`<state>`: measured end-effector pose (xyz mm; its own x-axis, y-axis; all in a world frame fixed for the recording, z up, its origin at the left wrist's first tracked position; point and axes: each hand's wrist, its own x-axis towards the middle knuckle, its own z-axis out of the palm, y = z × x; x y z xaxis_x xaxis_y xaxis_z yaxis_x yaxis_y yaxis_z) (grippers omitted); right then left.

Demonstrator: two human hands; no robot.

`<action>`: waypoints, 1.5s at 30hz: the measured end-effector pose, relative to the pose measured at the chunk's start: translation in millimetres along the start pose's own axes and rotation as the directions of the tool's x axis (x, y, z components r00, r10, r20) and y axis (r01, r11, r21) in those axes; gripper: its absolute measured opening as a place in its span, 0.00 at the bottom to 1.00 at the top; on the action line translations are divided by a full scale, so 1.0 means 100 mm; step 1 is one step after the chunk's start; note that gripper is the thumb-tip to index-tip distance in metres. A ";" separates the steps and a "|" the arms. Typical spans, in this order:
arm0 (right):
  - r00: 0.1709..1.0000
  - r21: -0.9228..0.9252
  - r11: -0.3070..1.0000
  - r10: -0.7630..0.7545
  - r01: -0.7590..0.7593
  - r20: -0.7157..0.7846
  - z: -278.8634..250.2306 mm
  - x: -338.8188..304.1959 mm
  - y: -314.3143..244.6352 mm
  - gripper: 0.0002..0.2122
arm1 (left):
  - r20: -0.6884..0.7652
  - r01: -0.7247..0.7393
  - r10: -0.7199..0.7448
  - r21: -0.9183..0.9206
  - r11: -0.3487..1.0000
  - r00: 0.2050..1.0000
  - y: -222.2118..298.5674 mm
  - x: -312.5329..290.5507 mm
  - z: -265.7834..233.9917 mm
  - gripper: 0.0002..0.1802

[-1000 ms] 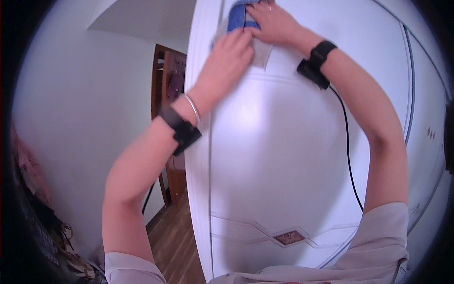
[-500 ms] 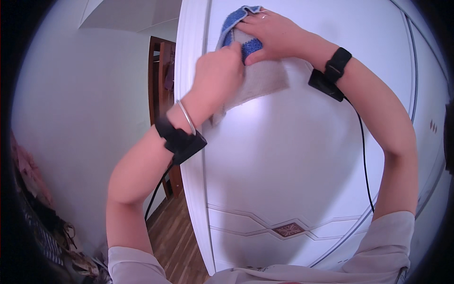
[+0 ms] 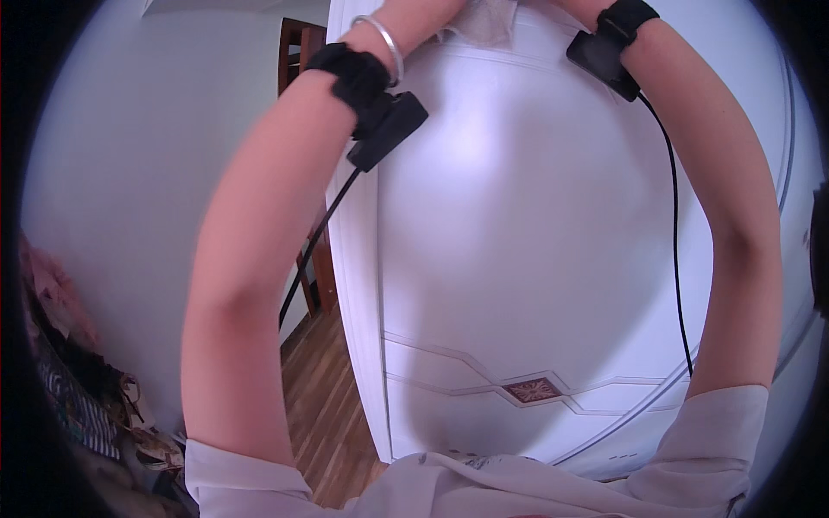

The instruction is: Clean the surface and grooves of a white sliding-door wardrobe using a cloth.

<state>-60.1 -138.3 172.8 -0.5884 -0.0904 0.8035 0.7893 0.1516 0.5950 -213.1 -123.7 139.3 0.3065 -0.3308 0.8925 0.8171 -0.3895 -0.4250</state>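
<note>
A greyish-beige cloth (image 3: 490,24) lies against the upper part of a white panelled door (image 3: 527,198), and only its lower end shows. Just left of it, the wrist end of my left hand (image 3: 432,14) reaches past the top edge, its fingers out of sight. On the cloth's other side, only the base of my right hand (image 3: 583,8) shows, fingers cut off as well. Whether either hand grips the cloth is hidden. Both arms are raised. Black straps with small boxes and cables sit on both wrists, and a silver bangle (image 3: 386,47) circles the left one.
A red-brown diamond ornament (image 3: 532,390) and raised trim cross the door low down. To the left are a wooden door frame (image 3: 291,52), a wood-plank floor (image 3: 324,406) and a pale wall (image 3: 147,198). Clothes and other items (image 3: 82,406) are heaped at the far left.
Both hands have moved upward, taking the blue-and-beige cloth mostly beyond the top edge. My fingers, seen on the cloth before, no longer show. The view has shifted slightly.
</note>
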 end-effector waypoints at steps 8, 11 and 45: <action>0.967 0.024 0.966 -0.256 0.256 0.001 -0.01 -1.09 -0.75 0.22 | 0.176 0.086 -0.065 -0.112 0.990 0.982 0.55 -1.42 -0.36 0.35; 0.942 0.195 0.940 -0.308 0.280 0.130 -0.21 -1.56 -0.99 0.25 | 0.432 0.167 -0.082 -0.163 0.972 0.898 0.86 -1.96 -0.70 0.36; 0.991 0.099 0.986 -0.132 0.132 -0.005 -0.08 -0.91 -0.88 0.13 | 0.183 0.216 -0.203 -0.051 0.975 0.962 0.76 -1.59 -0.77 0.33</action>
<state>-74.6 -151.6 48.0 -0.6864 -0.1141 0.7182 0.6837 0.2354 0.6908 -237.1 -166.7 -46.3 0.2180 -0.0819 0.9725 0.8381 -0.4949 -0.2295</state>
